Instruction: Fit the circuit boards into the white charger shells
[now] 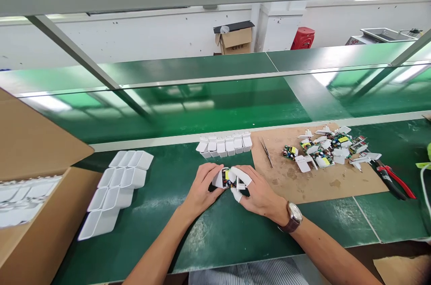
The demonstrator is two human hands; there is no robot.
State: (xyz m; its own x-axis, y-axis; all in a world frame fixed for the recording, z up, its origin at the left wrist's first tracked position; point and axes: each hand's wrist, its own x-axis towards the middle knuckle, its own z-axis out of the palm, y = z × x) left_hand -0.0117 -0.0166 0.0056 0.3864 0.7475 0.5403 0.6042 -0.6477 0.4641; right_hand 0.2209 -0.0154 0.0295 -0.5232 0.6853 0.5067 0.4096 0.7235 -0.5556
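My left hand [202,189] is closed around a small white plastic case [218,180] at the middle of the bench. My right hand [261,194], with white covers on some fingertips and a watch at the wrist, grips a circuit board [227,178] with yellow and black parts. The board sits at the mouth of the case, and fingers hide part of it; how deep it goes in I cannot tell. Just beyond the hands stands a row of white cases [225,145] with flaps up. More circuit boards with white pieces [325,148] lie heaped to the right.
Open white cases [116,188] stand in rows on the left, beside a cardboard box [50,226] holding white parts. Tweezers [266,152] lie on a brown cardboard sheet [292,188]. Red-handled pliers [393,179] are at the right. A raised ledge [202,134] runs along the back.
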